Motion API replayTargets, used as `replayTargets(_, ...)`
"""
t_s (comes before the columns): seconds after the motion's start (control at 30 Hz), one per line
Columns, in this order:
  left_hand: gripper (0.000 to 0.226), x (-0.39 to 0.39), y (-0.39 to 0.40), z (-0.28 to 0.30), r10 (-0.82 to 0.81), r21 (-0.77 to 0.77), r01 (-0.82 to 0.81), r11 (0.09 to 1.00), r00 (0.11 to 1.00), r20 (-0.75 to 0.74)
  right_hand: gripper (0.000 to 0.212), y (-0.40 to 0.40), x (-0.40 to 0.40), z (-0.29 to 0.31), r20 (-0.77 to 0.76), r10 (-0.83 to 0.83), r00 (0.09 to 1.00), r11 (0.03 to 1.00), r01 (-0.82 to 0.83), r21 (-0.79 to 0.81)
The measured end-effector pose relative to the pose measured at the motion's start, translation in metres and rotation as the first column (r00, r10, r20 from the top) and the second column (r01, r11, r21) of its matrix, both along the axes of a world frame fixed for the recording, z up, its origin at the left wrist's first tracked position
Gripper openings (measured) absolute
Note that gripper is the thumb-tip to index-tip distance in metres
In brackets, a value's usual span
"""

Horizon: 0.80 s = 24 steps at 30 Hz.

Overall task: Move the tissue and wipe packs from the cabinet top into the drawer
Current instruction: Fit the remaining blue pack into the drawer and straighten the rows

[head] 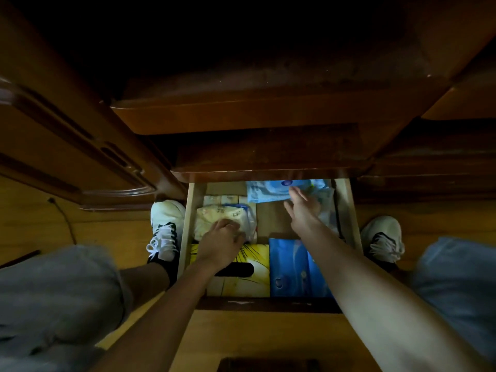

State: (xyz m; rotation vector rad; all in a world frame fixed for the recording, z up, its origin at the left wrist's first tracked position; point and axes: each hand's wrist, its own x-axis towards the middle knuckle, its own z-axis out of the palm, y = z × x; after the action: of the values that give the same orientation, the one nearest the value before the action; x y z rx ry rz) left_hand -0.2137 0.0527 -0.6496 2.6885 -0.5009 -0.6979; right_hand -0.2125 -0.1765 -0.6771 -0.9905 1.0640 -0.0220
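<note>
The pulled-out pale wooden drawer (pixel 346 210) sits below the dark brown cabinet top (pixel 268 154). The left hand (pixel 221 244) rests knuckles-up on a cream soft tissue pack (pixel 214 217) at the drawer's left, its grip curled on the wrapper. The right hand (pixel 303 210), fingers spread apart, touches a light blue wipe pack (pixel 271 190) at the back. A yellow tissue box (pixel 255 280) and blue pack (pixel 288 267) lie nearest the person.

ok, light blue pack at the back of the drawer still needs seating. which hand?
Right. The right hand is already touching the light blue pack at the drawer's back right. The left hand is busy on the pale yellow pack at the left side.
</note>
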Motion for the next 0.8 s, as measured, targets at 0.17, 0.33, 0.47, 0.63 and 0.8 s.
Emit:
replayTargets(0.17, 0.037, 0.002, -0.006, 0.011, 0.215, -0.232, -0.190, 0.954, 0.973, 0.087, 0.013, -0.014, -0.022, 0.016, -0.082, -0.367, 0.927, 0.927, 0.371, 0.053)
replayTargets(0.33, 0.071, 0.003, -0.033, 0.052, 0.522, -0.497, -0.665, 0.558, 0.746, -0.413, 0.021, -0.035, -0.068, 0.036, 0.002, -0.074, 0.997, 0.993, 0.074, -0.094)
replayTargets(0.47, 0.085, -0.009, -0.049, 0.064, 0.133, -0.330, -0.586, 0.740, 0.609, -0.782, 0.026, -0.024, -0.080, 0.051, 0.092, 0.319, 0.943, 0.946, -0.322, 0.031)
replayTargets(0.63, 0.035, -0.033, -0.043, 0.044, 0.217, -0.385, -0.688, 0.616, 0.617, -0.756, 0.024, -0.020, -0.059, 0.054, -0.092, 0.459, 0.884, 0.851, -0.467, -0.242)
replayTargets(0.8, 0.025, -0.023, -0.034, 0.046, 0.345, -0.425, -0.721, 0.548, 0.657, -0.670, 0.074, -0.023, -0.035, 0.029, -0.615, 0.223, 0.756, 0.571, -0.613, -0.546)
